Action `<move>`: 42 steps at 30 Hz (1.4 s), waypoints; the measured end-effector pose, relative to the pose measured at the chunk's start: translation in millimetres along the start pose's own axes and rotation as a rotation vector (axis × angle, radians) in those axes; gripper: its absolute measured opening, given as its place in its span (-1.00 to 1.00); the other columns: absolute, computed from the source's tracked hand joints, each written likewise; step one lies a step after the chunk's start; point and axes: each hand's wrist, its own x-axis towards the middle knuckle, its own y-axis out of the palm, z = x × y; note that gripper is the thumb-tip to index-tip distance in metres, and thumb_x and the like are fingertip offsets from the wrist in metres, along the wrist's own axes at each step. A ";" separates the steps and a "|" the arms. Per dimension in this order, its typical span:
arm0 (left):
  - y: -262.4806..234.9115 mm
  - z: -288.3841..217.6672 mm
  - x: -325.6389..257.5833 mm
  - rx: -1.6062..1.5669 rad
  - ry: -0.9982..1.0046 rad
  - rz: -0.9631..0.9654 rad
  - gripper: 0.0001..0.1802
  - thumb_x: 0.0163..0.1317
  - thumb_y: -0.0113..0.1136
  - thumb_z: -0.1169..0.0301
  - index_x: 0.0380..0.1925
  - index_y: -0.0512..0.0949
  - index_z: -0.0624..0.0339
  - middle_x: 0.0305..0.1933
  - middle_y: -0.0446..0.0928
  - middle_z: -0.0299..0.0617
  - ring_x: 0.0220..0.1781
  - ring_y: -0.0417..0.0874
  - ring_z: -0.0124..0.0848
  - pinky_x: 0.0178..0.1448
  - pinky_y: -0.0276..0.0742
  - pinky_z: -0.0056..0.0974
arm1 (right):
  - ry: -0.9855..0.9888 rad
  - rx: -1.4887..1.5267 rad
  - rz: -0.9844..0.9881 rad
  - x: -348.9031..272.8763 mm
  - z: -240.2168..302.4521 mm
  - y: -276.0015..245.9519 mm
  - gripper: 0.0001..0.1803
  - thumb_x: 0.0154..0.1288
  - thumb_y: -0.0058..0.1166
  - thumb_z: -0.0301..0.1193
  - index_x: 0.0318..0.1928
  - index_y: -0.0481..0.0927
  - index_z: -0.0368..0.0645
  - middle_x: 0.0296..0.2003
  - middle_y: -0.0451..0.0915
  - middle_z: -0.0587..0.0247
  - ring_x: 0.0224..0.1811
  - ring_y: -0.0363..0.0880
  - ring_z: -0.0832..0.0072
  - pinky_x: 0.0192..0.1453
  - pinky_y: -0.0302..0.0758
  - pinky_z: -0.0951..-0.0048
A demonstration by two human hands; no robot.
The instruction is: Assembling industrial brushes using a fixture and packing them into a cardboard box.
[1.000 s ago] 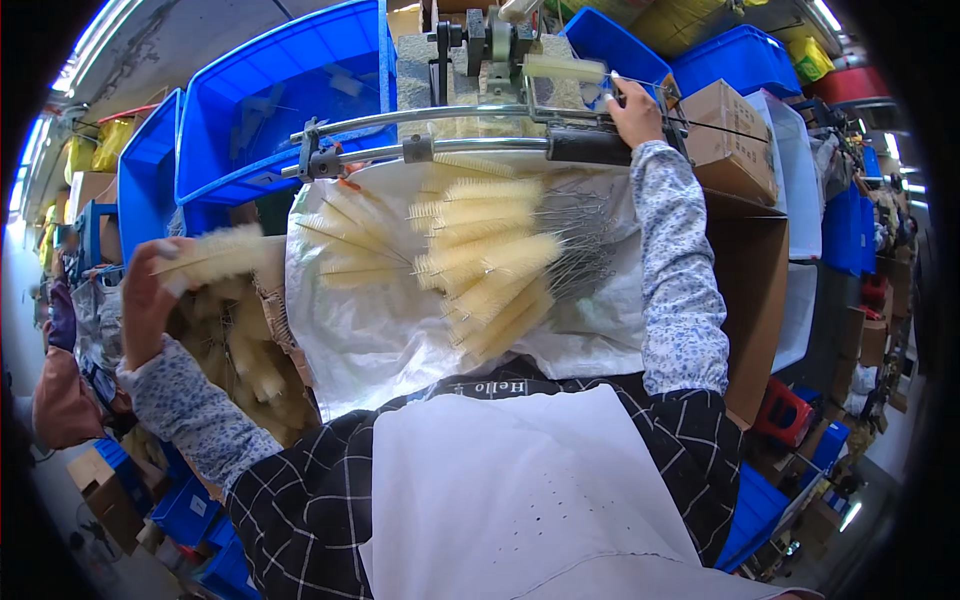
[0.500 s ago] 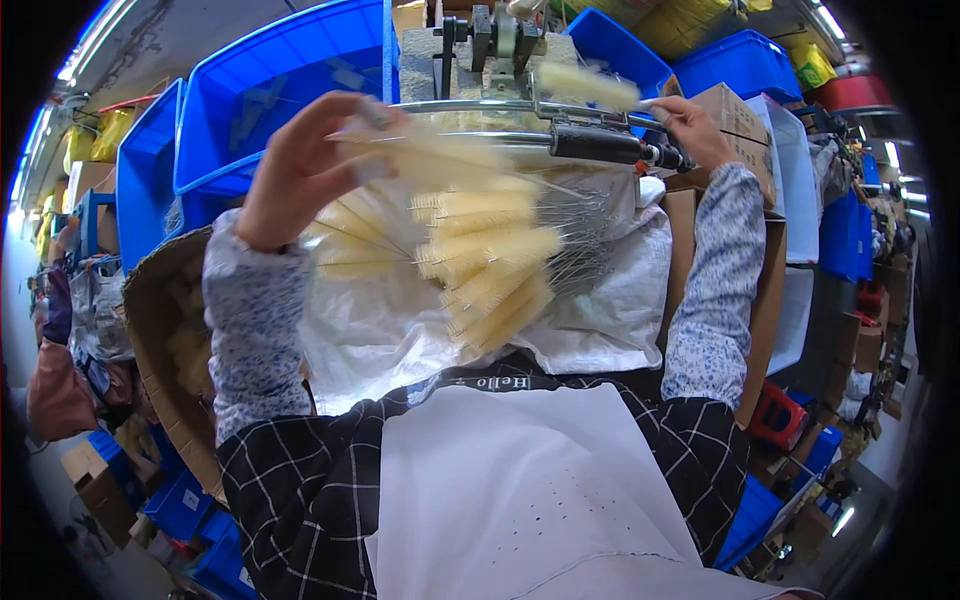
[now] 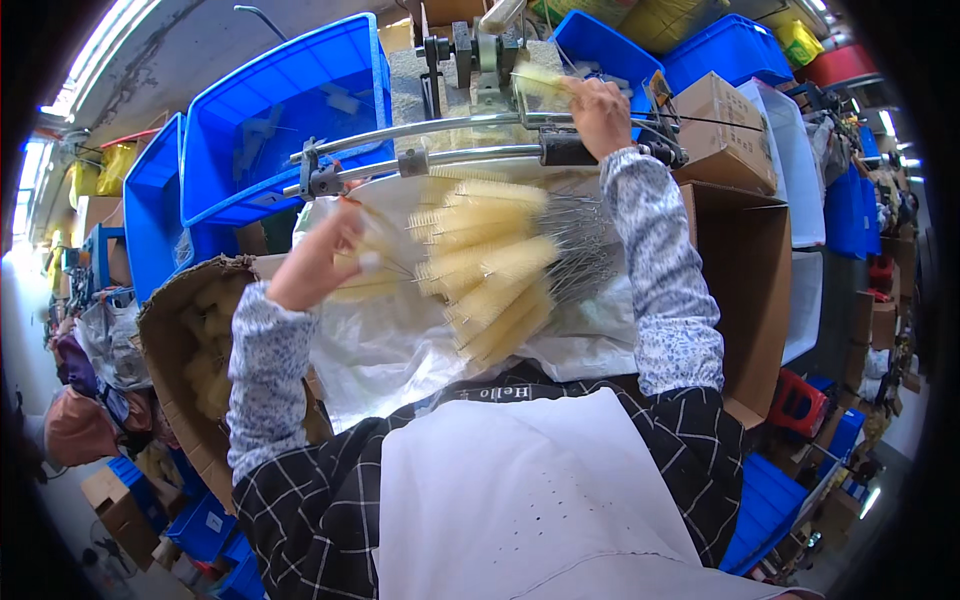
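The right hand (image 3: 600, 112) grasped a pale brush (image 3: 541, 80) near its right end, holding it beyond the far edge of the white sheet (image 3: 390, 355), just in front of the machine (image 3: 487, 62). The step in hand looked to be presenting this brush at the machine; the next move, as I judged it, called for a firm grip and a level brush, clear of the metal rods (image 3: 455, 127). The brush was cream-coloured and roughly cylindrical, its bristles blurred, so their finish could not be told.

The left hand (image 3: 325, 255) was over the sheet's left edge, fingers bent, beside a small group of brushes (image 3: 372, 287). Blur hid whether it pinched one or was bare; I could not tell.

To the right of that group, mid-sheet, lay the main pile of brushes (image 3: 490, 255), fanned and overlapping, bristles dense and cream. Their thin wire stems (image 3: 585, 250) pointed toward the sheet's right edge.

Farther out, a cardboard box (image 3: 170, 350) holding more brushes stood past the left edge, a blue bin (image 3: 285, 75) beyond the far left corner, and an open carton (image 3: 735, 300) past the right edge.
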 end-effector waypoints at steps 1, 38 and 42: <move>10.2 19.8 -14.0 0.044 -0.075 0.068 -0.47 -0.12 0.28 0.32 -0.12 0.32 0.21 -0.26 0.41 -0.12 -0.16 0.45 -0.30 -0.06 0.38 -0.27 | 0.001 0.001 -0.006 1.7 -3.2 5.9 -0.77 0.10 -0.05 -0.42 -0.20 0.51 0.15 -0.40 0.50 0.32 -0.30 0.42 0.43 -0.22 0.31 0.33; -68.4 21.0 -87.4 -0.497 0.156 -0.903 -0.62 0.06 0.11 0.43 -0.09 0.33 0.19 -0.34 0.35 -0.40 -0.46 0.29 -0.71 -0.51 0.18 -0.62 | 0.240 0.023 0.006 1.4 -48.3 35.0 -0.58 0.03 0.02 -0.29 -0.04 0.44 -0.06 -0.11 0.47 0.24 -0.05 0.40 0.29 -0.04 0.26 0.16; -72.9 13.6 -82.0 -0.565 0.220 -0.939 -0.65 0.07 0.09 0.44 -0.11 0.33 0.20 -0.31 0.38 -0.38 -0.43 0.32 -0.69 -0.46 0.23 -0.59 | 0.264 0.094 0.013 4.3 -31.3 39.7 -0.61 0.01 0.01 -0.32 -0.07 0.46 -0.05 -0.10 0.47 0.25 -0.04 0.40 0.30 -0.03 0.26 0.15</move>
